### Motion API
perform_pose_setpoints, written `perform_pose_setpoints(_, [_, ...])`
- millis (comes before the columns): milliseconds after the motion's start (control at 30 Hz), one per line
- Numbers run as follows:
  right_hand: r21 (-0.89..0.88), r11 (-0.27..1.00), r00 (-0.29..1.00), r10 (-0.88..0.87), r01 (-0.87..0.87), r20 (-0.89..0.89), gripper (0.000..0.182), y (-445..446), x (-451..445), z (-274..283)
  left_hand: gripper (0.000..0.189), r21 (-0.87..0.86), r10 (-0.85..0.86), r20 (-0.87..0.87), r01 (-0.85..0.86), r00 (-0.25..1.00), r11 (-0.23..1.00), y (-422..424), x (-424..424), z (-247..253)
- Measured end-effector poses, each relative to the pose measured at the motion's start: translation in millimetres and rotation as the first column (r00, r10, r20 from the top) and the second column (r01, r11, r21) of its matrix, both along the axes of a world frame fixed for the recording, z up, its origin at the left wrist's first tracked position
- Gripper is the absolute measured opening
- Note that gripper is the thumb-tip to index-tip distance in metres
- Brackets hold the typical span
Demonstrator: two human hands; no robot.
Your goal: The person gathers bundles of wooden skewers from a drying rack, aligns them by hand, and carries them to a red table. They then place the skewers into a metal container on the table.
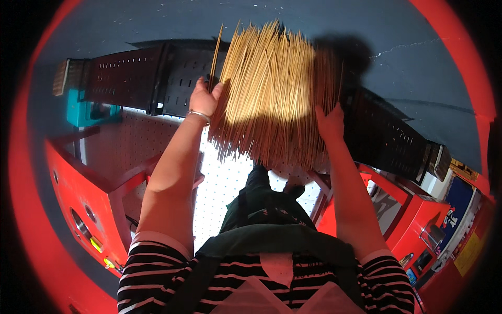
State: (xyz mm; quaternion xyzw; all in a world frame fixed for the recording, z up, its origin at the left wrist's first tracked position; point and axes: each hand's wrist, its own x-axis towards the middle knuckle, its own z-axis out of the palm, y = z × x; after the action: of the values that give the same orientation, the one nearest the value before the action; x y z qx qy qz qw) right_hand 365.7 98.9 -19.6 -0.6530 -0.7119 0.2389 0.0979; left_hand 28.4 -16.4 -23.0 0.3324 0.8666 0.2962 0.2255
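Note:
A thick, wide bundle of thin bamboo skewers (270, 82) spreads in front of me, pale yellow where light falls on its upper middle. Its pointed ends face away, and the lower ends are uneven and in shadow. My left hand (204, 98), with a bracelet at the wrist, presses its left side, thumb against the skewers. Along the left fingers, a few skewers stand apart from the mass. On the opposite side, my right hand (331, 119) holds the shaded edge, with one skewer sticking up by its fingers. The palms and most fingertips are hidden.
Black slotted metal panels stretch to the left (121, 76) and right (392, 141) of the bundle. A teal box (76, 108) stands at far left, above a red metal frame (90, 200). Another red unit (419, 216) is at right. Below me is a white dotted surface (211, 196).

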Motion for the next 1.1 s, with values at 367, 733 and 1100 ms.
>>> perform_pose_setpoints(367, [-0.121,0.965,0.948,-0.253,0.233,-0.191,0.089,-53.6,-97.6,-1.5,0.105,0.134,-0.023,0.248,-0.011,0.969,0.991,24.0,134.3,5.9])
perform_pose_setpoints(733, [-0.681,0.699,0.487,-0.526,-0.219,-0.697,0.052,-37.3,-80.1,-30.3,0.072,0.171,-0.147,0.956,-0.077,0.253,0.982,26.8,123.3,16.1])
perform_pose_setpoints(1100, [-0.715,0.663,0.227,-0.678,-0.221,-0.699,0.047,-27.9,-80.9,78.0,0.049,0.453,-0.448,0.882,-0.008,0.148,0.891,47.0,129.7,92.3])
